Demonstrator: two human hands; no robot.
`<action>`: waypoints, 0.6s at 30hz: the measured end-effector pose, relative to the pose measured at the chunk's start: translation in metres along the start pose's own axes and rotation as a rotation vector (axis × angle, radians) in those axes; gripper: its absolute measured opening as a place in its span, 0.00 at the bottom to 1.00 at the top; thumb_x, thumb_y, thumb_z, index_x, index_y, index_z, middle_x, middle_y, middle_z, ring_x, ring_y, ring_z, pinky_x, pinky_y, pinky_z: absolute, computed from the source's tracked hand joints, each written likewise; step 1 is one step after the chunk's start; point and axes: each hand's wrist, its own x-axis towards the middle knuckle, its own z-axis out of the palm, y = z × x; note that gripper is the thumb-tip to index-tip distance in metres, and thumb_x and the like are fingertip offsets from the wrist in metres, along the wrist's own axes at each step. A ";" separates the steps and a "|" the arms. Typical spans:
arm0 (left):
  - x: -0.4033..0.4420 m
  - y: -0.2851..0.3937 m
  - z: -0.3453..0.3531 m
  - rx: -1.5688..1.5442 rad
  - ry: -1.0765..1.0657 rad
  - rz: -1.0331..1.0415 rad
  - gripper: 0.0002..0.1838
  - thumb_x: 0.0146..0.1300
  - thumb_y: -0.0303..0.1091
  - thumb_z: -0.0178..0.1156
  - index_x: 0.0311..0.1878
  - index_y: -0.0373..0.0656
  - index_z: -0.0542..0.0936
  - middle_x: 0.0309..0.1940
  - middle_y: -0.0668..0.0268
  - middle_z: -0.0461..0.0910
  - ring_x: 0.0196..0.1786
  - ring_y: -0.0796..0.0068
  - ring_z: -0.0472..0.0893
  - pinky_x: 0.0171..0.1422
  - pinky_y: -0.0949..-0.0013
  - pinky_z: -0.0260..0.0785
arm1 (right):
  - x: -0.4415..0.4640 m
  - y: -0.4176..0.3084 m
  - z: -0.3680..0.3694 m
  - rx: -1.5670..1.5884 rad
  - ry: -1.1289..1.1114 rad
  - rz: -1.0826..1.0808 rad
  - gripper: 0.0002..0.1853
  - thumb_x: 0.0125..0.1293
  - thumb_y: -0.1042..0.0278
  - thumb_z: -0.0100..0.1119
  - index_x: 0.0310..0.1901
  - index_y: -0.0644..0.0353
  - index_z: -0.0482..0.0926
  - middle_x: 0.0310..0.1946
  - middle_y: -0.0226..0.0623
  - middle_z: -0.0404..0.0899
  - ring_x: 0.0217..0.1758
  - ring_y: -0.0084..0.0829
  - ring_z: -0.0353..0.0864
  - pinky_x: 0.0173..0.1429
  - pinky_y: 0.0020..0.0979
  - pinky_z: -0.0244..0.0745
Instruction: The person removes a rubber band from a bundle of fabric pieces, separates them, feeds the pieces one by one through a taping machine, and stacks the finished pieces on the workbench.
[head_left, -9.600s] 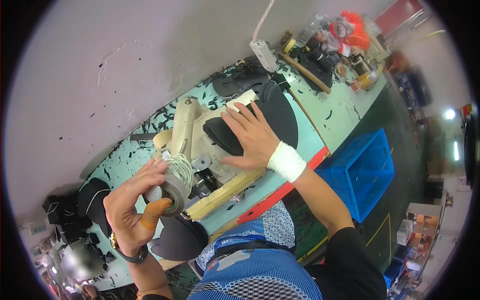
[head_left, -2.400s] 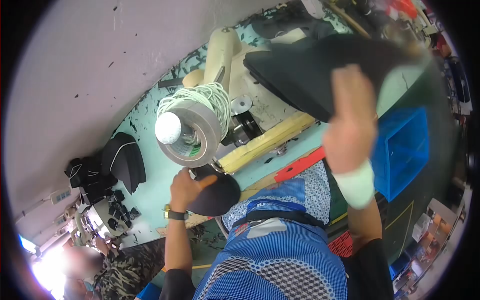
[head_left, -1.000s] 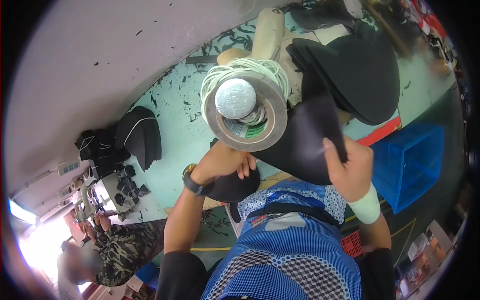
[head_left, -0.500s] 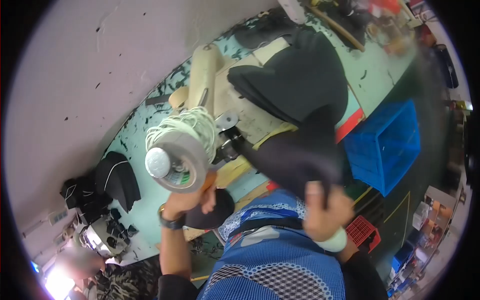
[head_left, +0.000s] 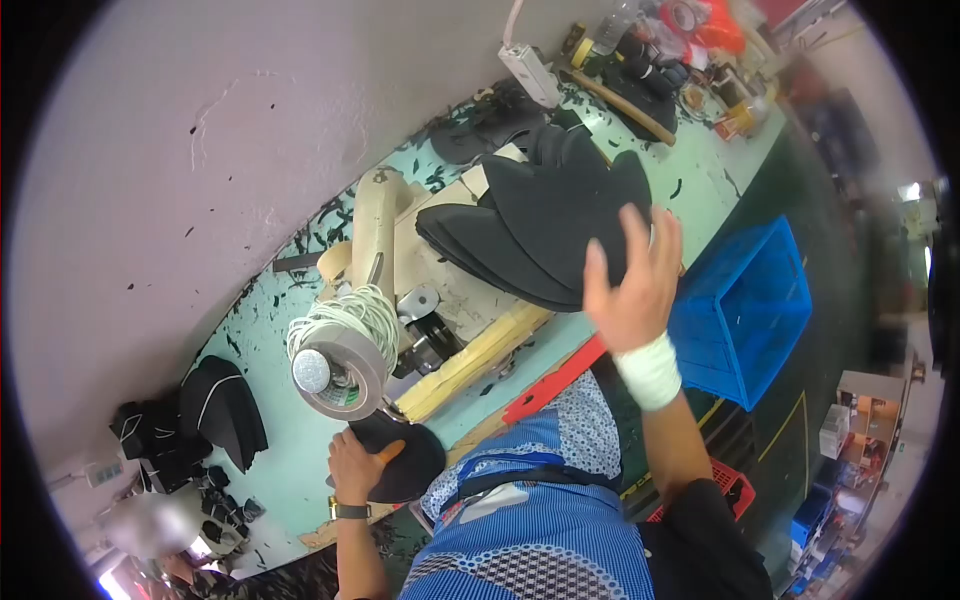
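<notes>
My right hand (head_left: 638, 290), with a white wrap on the wrist, is over the right edge of a fanned pile of flat black curved pieces (head_left: 560, 215). Its fingers are spread and nothing is held in them. On the lower left, my left hand (head_left: 358, 468) rests on another flat black rounded piece (head_left: 415, 465), thumb apart from the fingers; something orange covers the thumb. Between the hands stands a cream sewing machine (head_left: 375, 225). A tape roll (head_left: 340, 400) and coiled pale cord (head_left: 350, 320) sit on its near end.
A blue crate (head_left: 735, 330) stands right of the table (head_left: 290, 420), with a red basket (head_left: 735, 490) lower down. Tied black bundles (head_left: 220, 410) lie at left. Black scraps litter the wall side. A wooden stick (head_left: 625, 105) and a power strip (head_left: 530, 75) lie far back. Another person sits lower left.
My right hand has let go of a black piece, now on the pile, and moved up with its fingers spread. My left hand has moved down from beside the machine onto the lower black piece.
</notes>
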 end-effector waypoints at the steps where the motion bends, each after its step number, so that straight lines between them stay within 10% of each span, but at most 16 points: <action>1: 0.001 0.000 0.007 0.035 -0.042 -0.052 0.43 0.42 0.64 0.73 0.45 0.33 0.71 0.40 0.50 0.75 0.46 0.46 0.77 0.47 0.51 0.72 | 0.010 0.013 0.008 -0.004 0.006 0.000 0.30 0.60 0.65 0.62 0.63 0.64 0.69 0.61 0.63 0.68 0.65 0.57 0.68 0.70 0.45 0.62; 3: 0.000 0.003 0.012 0.021 -0.051 -0.078 0.44 0.41 0.64 0.74 0.45 0.32 0.71 0.41 0.49 0.75 0.47 0.46 0.77 0.48 0.51 0.72 | 0.028 0.031 0.029 0.370 -0.130 0.449 0.32 0.61 0.61 0.65 0.64 0.65 0.68 0.63 0.64 0.67 0.68 0.56 0.66 0.72 0.43 0.60; 11: -0.013 -0.007 0.019 -0.019 -0.079 -0.107 0.48 0.39 0.65 0.74 0.48 0.30 0.69 0.42 0.48 0.74 0.47 0.46 0.77 0.49 0.52 0.71 | 0.023 0.015 0.045 0.432 -0.254 0.007 0.34 0.60 0.61 0.67 0.64 0.69 0.68 0.65 0.61 0.66 0.69 0.54 0.67 0.72 0.40 0.60; 18: -0.007 -0.007 0.014 -0.044 -0.060 -0.068 0.48 0.36 0.63 0.75 0.48 0.31 0.71 0.43 0.49 0.74 0.47 0.47 0.76 0.49 0.53 0.71 | 0.022 0.030 0.058 0.649 -0.251 0.120 0.32 0.59 0.63 0.68 0.64 0.67 0.69 0.64 0.59 0.69 0.67 0.53 0.70 0.70 0.39 0.63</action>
